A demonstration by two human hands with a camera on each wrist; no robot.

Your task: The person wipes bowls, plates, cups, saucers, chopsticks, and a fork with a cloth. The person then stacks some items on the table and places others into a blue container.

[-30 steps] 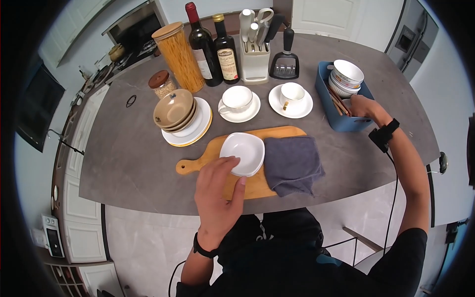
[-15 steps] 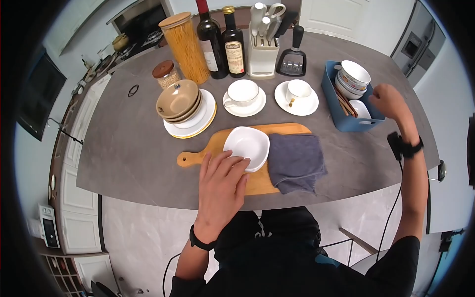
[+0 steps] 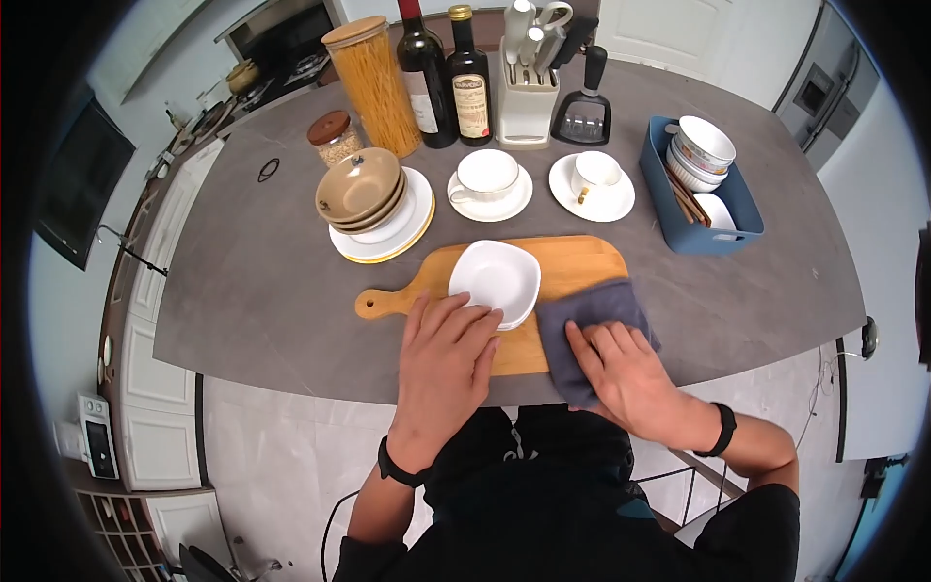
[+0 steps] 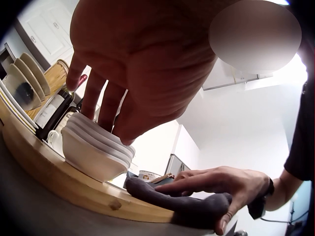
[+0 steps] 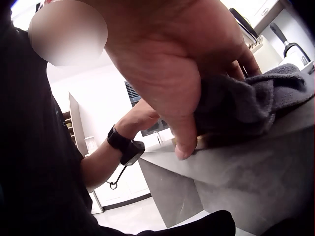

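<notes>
My left hand [image 3: 448,354] lies over the near side of a stack of square white bowls [image 3: 499,276], its extended fingers resting at the rim. The left wrist view shows several of these bowls [image 4: 96,147] nested on a wooden cutting board [image 3: 582,254]. My right hand [image 3: 630,378] is on a grey cloth [image 3: 572,335] that covers the board's right end. Its fingers spread over the cloth's top, with the thumb [image 5: 184,145] hanging down near the table edge. Part of the cloth [image 5: 275,93] is bunched up beside the palm.
Brown bowls [image 3: 359,184] sit on white plates [image 3: 427,209] at left. Behind the board stand two cups [image 3: 485,175] on saucers, bottles [image 3: 470,92], a pasta jar [image 3: 373,87] and a knife block [image 3: 527,107]. A blue bin [image 3: 698,238] with bowls and chopsticks is at right.
My right hand has left the blue bin, come down to the left and landed on the cloth, which is now shifted and more rumpled. My left hand stays at the white bowls.
</notes>
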